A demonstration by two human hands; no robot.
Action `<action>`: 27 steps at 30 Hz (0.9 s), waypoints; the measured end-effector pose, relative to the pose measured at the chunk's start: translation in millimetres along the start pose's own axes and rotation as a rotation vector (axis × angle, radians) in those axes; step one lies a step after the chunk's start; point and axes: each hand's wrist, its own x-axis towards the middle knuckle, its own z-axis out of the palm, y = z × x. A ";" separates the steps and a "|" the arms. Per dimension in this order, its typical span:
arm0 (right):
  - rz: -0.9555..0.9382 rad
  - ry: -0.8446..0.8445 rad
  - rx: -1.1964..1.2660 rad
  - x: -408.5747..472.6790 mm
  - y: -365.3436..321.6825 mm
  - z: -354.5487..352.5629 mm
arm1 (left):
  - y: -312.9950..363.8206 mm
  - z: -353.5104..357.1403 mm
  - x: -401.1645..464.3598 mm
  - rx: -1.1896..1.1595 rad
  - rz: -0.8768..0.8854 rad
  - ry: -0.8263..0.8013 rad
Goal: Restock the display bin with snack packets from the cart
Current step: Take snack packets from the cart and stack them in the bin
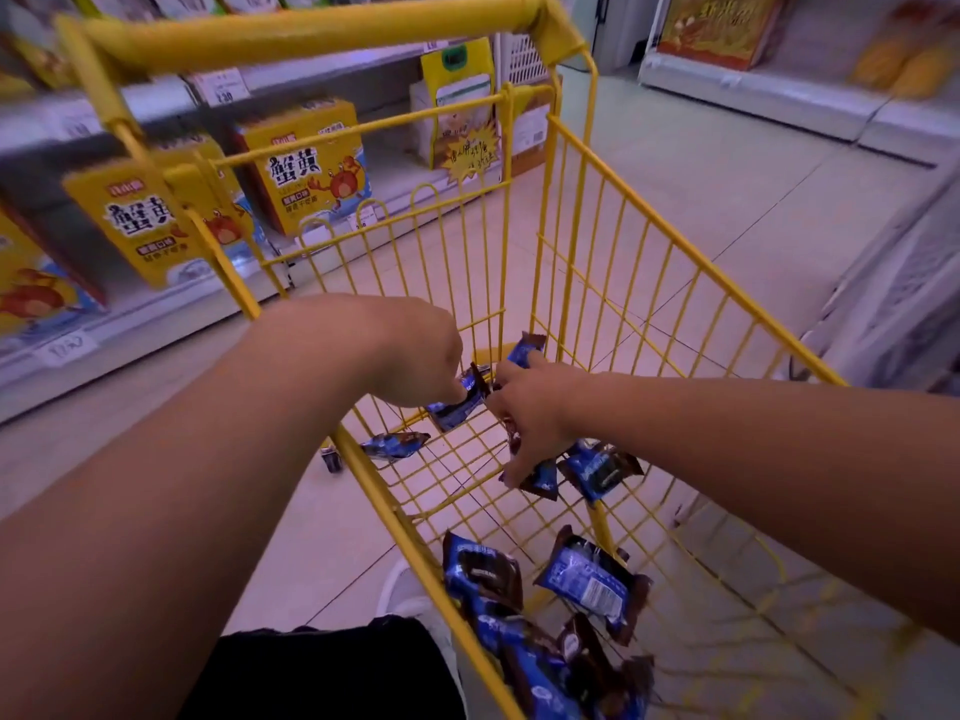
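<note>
Snack packets (592, 579) — blue and brown — lie scattered across the floor of the yellow cart (587, 283). Inside the cart, your left hand (415, 356) is closed on one packet (457, 402) above its wire floor, and your right hand (530, 413) grips several more — fingers curled around them.

- Yellow wire cart (597, 283): upright on the floor.
- Blue-and-brown snack packets (592, 579): scattered flat on the cart's base, several piled at the near end.
</note>
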 end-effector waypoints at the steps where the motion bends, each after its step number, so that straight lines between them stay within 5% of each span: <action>1: 0.009 -0.056 -0.008 -0.7 1.7 -2.1 | -0.5 0.5 -0.3 -0.010 -0.004 0.002; 5: 0.044 -0.199 0.026 -2.8 -0.8 -8.6 | -0.6 2.8 -0.5 -0.023 -0.009 0.004; 10: -0.064 -0.050 0.018 -14.5 -7.8 -11.0 | -0.6 2.2 2.6 -0.022 0.011 0.012; 12: -0.121 -0.059 0.205 -22.6 -2.8 -20.1 | -2.5 0.9 3.0 -0.040 0.017 0.019; 17: -0.137 -0.361 1.136 -51.4 10.6 -32.6 | -4.1 -1.4 3.2 -0.031 0.033 0.018; 21: -0.076 -0.317 1.261 -77.4 20.7 -39.8 | -0.1 -5.9 2.3 -0.040 0.039 -0.011; 23: -0.106 -0.237 1.424 -99.7 30.8 -48.0 | 0.3 -11.3 0.2 -0.224 0.027 -0.013; 27: -0.151 0.080 1.975 -163.8 45.0 -50.9 | 12.6 -20.2 -15.6 -1.087 0.146 -0.131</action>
